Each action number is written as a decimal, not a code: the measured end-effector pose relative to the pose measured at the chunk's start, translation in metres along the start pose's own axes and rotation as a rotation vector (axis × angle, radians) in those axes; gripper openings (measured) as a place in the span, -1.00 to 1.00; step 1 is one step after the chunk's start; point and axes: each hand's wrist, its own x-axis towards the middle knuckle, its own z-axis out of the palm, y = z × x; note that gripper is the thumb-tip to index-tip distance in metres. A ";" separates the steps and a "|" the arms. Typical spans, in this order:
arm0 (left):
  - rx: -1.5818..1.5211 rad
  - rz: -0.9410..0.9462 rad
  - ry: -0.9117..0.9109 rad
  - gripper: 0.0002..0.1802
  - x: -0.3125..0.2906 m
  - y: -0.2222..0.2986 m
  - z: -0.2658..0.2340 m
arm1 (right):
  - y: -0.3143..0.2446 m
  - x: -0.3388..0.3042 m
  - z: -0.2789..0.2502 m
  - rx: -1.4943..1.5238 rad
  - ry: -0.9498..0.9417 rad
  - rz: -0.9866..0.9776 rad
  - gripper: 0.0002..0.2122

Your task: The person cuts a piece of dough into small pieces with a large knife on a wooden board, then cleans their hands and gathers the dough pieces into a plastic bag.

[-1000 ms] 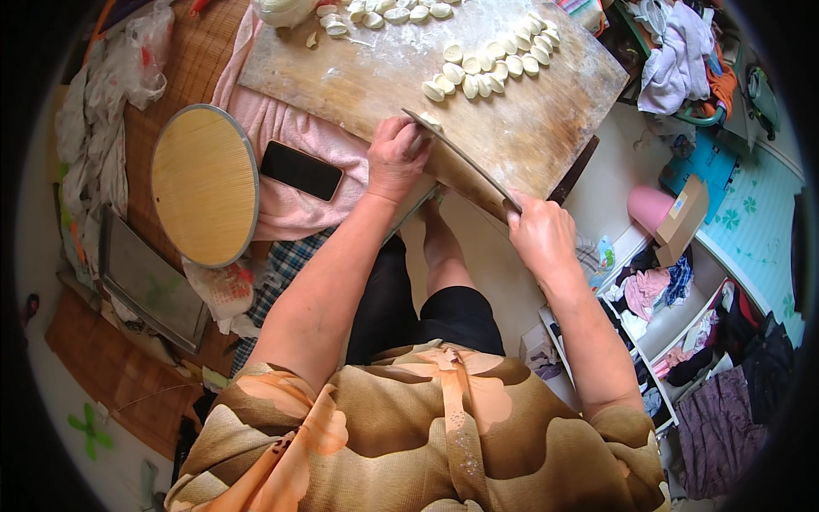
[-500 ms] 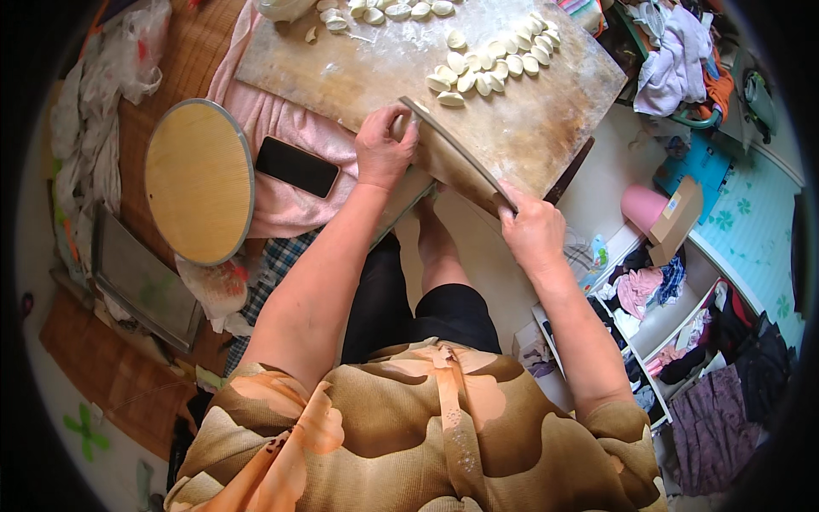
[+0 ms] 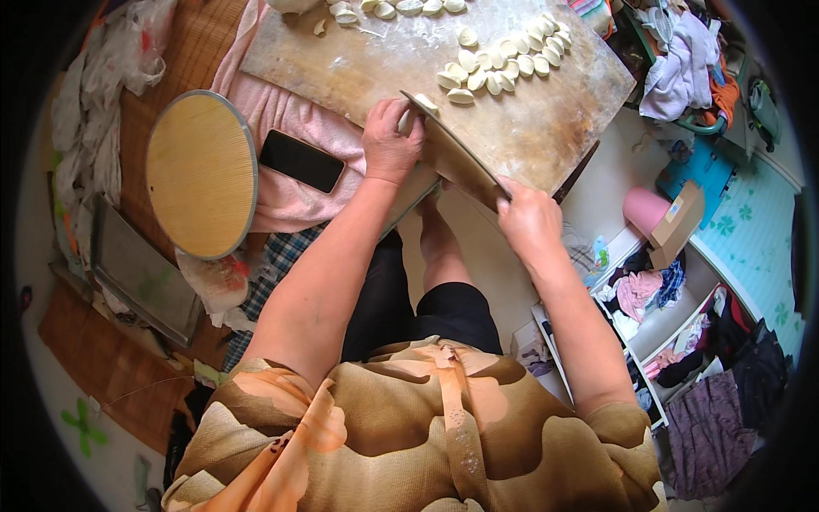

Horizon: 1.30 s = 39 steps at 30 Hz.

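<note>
My right hand [image 3: 529, 220] is closed round the handle of a wide-bladed kitchen knife [image 3: 461, 158]. The blade slants up and left along the near edge of a floury wooden board [image 3: 358, 64], its far end beside my left hand [image 3: 392, 143]. That hand is curled, with a pale bit of dough [image 3: 403, 122] showing between thumb and fingers; the rest of the dough is hidden. Just beyond the blade lies a single cut dough piece [image 3: 426, 103]. Farther off, several small white dough pieces [image 3: 503, 64] sit in a cluster, with another row [image 3: 409, 8] at the far edge.
Left of the board, a black phone [image 3: 302, 161] rests on a pink towel [image 3: 277, 209]. Next to it are a round wooden lid-like board [image 3: 202, 175] and a grey tray [image 3: 145, 269]. On the right stand a pink bucket [image 3: 641, 209] and drawers of clothes [image 3: 653, 290].
A cut dough piece now shows beyond the blade. The knife has tilted so more of its flat face is visible, and the right hand has shifted slightly. The view has moved a little.
</note>
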 end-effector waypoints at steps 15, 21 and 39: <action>-0.052 0.111 -0.059 -0.75 -0.018 0.015 -0.007 | 0.005 -0.021 -0.006 0.087 0.064 0.005 -0.67; -0.031 0.161 -0.048 -0.70 -0.019 0.016 -0.005 | 0.013 -0.029 -0.012 0.033 0.009 -0.017 -0.63; -0.072 0.000 -0.040 -0.69 -0.033 0.012 -0.005 | 0.026 -0.026 0.008 0.097 0.039 0.111 -0.76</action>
